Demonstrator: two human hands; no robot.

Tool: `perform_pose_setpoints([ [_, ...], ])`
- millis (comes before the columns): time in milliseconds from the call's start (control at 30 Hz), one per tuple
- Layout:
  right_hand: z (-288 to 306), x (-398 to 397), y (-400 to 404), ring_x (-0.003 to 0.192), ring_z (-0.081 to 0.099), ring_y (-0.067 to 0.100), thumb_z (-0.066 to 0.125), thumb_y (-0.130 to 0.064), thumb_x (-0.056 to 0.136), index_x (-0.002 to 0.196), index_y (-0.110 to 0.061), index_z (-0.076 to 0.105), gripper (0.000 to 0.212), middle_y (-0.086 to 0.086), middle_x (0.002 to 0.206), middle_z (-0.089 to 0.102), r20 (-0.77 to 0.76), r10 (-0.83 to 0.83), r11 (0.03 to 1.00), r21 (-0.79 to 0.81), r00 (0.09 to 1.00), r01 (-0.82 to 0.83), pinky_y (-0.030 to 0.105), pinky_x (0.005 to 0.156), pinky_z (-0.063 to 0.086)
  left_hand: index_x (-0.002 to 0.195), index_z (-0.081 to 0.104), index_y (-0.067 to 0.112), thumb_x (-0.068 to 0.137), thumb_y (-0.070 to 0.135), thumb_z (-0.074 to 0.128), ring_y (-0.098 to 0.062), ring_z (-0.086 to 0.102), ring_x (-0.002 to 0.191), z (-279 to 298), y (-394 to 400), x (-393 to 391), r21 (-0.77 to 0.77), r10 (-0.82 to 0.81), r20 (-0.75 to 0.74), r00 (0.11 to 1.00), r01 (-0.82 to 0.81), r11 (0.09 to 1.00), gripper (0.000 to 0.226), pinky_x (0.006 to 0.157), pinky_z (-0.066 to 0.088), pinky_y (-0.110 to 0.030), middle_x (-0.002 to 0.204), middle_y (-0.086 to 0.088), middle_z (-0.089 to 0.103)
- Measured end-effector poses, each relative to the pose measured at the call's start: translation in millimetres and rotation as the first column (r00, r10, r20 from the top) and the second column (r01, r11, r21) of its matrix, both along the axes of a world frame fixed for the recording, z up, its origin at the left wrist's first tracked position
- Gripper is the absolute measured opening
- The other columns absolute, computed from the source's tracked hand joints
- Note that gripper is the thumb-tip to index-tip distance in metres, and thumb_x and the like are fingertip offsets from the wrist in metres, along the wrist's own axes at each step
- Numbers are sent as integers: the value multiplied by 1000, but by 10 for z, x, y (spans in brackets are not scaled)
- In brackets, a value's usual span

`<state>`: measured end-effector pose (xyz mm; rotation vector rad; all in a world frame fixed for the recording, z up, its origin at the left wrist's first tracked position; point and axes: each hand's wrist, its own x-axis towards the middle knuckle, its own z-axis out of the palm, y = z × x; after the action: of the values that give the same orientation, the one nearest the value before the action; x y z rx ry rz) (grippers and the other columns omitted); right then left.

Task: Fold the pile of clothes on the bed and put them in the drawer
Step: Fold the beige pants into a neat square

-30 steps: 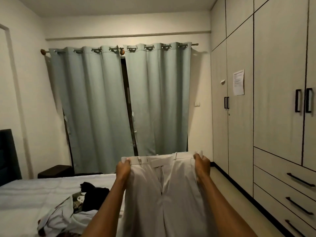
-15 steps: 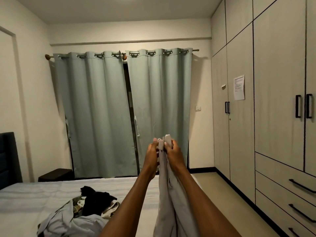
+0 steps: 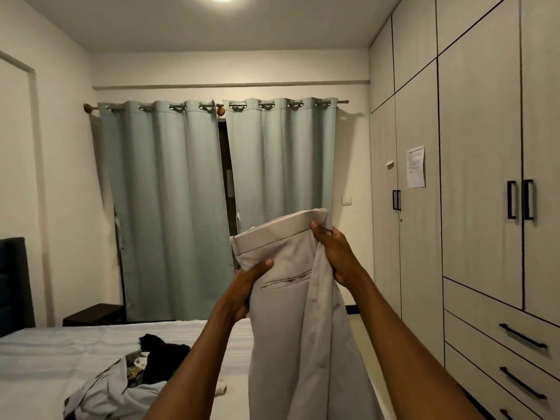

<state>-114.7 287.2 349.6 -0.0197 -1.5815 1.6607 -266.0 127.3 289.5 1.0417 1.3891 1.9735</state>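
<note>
Nearest, both hands held a pair of beige trousers (image 3: pixel 291 298) up in the air above the bed's right edge, the legs doubled together and hanging limp. The left hand (image 3: pixel 242 291) curled round the waistband's lower left corner, thumb pressed on the smooth woven cloth just beside a welt pocket slit; the right hand (image 3: pixel 336 253) pinched the waistband's upper right corner, fingers closed on the fabric. Below, on the white bed (image 3: pixel 45 359), the pile of clothes (image 3: pixel 127 377) lay crumpled near the front edge: a pale grey garment, something plaid, and a black piece on top. A dark headboard (image 3: pixel 12 283) stood at the bed's left end, a low dark nightstand (image 3: pixel 94 313) past its far corner. Along the right wall ran a pale wood-grain wardrobe (image 3: pixel 478 177) with black bar handles and closed drawers (image 3: pixel 500 338) beneath; a printed sheet (image 3: pixel 415 166) was taped to one door, its writing too small to read. Farthest, grey-green eyelet curtains (image 3: pixel 169 207) hung in soft vertical folds.
</note>
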Motion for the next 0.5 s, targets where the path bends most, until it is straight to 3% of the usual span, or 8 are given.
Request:
perform_pose_setpoints([
  [100, 103, 103, 102, 91, 73, 13, 63, -43, 95, 109, -19, 69, 29, -2, 96, 77, 74, -129, 987, 103, 989, 121, 22, 76, 58, 120, 66, 10, 85, 17, 77, -21, 73, 95, 306, -30, 48, 84, 144, -41, 989, -140, 987, 38, 73, 59, -31, 106, -8, 75],
  [167, 191, 161, 206, 95, 71, 16, 64, -45, 95, 106, -18, 70, 30, 1, 100, 76, 111, -234, 950, 239, 966, 202, 27, 81, 59, 113, 69, 8, 85, 11, 74, -20, 74, 86, 524, -84, 23, 70, 193, -65, 979, -189, 980, 28, 68, 58, -28, 98, -8, 77],
  [233, 311, 203, 320, 93, 70, 19, 64, -43, 95, 112, -18, 67, 30, 7, 109, 73, 173, -264, 915, 357, 949, 189, 32, 82, 58, 114, 69, 5, 74, 15, 77, -26, 72, 88, 707, -133, -69, -1, 188, -117, 975, -190, 982, 41, 72, 57, -31, 103, -12, 75],
  [300, 429, 244, 404, 76, 60, 16, 61, -38, 99, 113, -25, 60, 19, 5, 102, 66, 324, -275, 888, 445, 905, 110, 27, 63, 49, 110, 70, 3, 56, 23, 75, -28, 67, 83, 849, -156, -166, -96, 273, -228, 935, -301, 949, 58, 69, 53, -30, 104, -17, 73],
  [367, 475, 225, 463, 66, 57, 16, 56, -32, 102, 117, -25, 56, 17, 8, 100, 61, 478, -225, 925, 379, 849, 32, 25, 52, 42, 105, 69, 8, 60, 26, 79, -25, 63, 84, 907, -179, -258, -193, 331, -354, 875, -415, 889, 50, 70, 49, -31, 102, -13, 71],
  [433, 430, 124, 503, 57, 63, 16, 52, -30, 105, 127, -17, 54, 26, 12, 105, 62, 558, -72, 987, 160, 827, -21, 21, 41, 45, 106, 63, 15, 75, 28, 80, -21, 59, 84, 883, -186, -378, -334, 282, -422, 862, -437, 835, 38, 66, 47, -30, 100, -6, 66],
  [500, 319, 25, 495, 56, 67, 19, 51, -32, 105, 128, -11, 53, 31, 16, 112, 64, 560, 105, 994, -60, 822, -86, 21, 41, 53, 111, 61, 17, 73, 34, 83, -18, 54, 78, 817, -240, -485, -454, 181, -451, 874, -399, 797, 47, 58, 43, -28, 99, -4, 63],
])
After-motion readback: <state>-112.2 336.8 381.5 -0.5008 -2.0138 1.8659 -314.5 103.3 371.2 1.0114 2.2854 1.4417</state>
